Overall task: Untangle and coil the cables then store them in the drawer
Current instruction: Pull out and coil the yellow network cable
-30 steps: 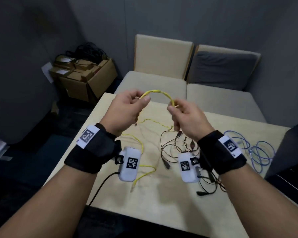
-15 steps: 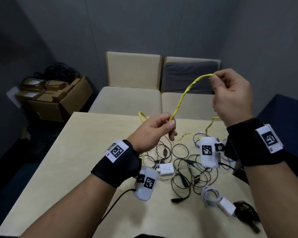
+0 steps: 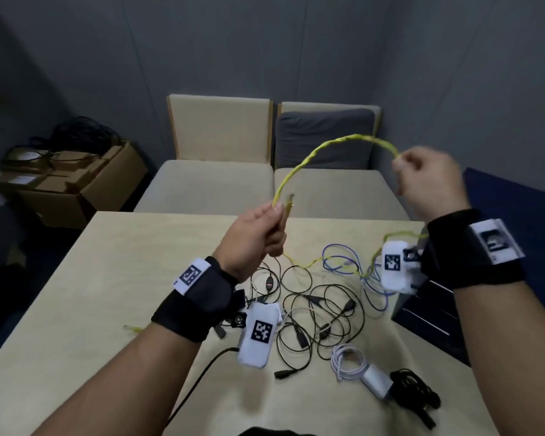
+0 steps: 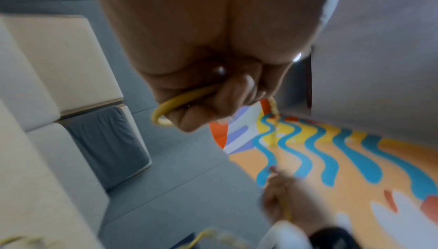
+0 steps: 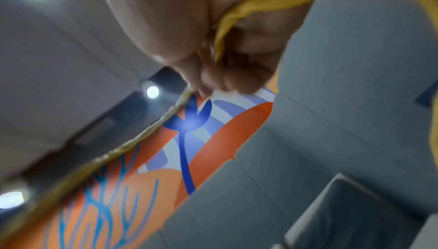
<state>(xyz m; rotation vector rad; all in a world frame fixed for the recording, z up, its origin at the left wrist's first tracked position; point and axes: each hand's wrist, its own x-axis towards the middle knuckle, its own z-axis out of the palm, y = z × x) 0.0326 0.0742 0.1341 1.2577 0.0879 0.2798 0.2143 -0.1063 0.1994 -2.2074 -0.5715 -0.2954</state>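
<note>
A yellow cable (image 3: 324, 149) arches in the air between both hands above the table (image 3: 85, 294). My left hand (image 3: 258, 231) pinches one end of it, with the plug sticking up past the thumb; in the left wrist view the yellow cable (image 4: 180, 101) loops under the curled fingers. Raised at the right, my right hand (image 3: 422, 177) grips the cable further along; in the right wrist view the yellow cable (image 5: 249, 9) runs through its fist. The rest trails down to the table across a blue cable (image 3: 356, 272). Tangled black cables (image 3: 321, 313) lie below.
A coiled white cable with charger (image 3: 359, 366) and a black bundle (image 3: 412, 391) lie at the front right. A dark drawer unit (image 3: 428, 313) stands at the table's right edge. Two beige seats (image 3: 265, 184) are beyond the table, cardboard boxes (image 3: 73, 174) at the left.
The hands have drawn apart: my right hand has swung out to the right with the yellow cable, and the arc between the hands has grown longer. My left hand has risen slightly.
</note>
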